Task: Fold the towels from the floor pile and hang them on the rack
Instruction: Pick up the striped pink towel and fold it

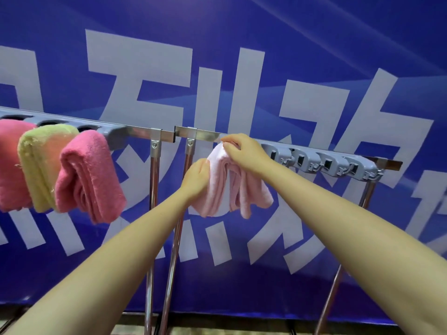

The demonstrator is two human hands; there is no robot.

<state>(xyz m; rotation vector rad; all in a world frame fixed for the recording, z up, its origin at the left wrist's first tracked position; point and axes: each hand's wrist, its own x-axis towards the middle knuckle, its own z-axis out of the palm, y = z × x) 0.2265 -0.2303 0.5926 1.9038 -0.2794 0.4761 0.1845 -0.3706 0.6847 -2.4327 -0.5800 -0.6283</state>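
A folded pale pink towel (232,187) hangs over the metal bar of the rack (205,135), just right of the middle joint. My right hand (244,151) grips its top fold at the bar. My left hand (197,176) holds the towel's left side lower down. On the left part of the rack hang a bright pink towel (89,177), a yellow-green towel (41,163) and another pink towel (11,163) at the frame's edge. The floor pile is out of view.
Grey plastic clip blocks (324,163) line the bar to the right of my hands. Chrome rack legs (152,213) run down to the floor. A blue banner wall (242,68) with large white characters stands close behind the rack.
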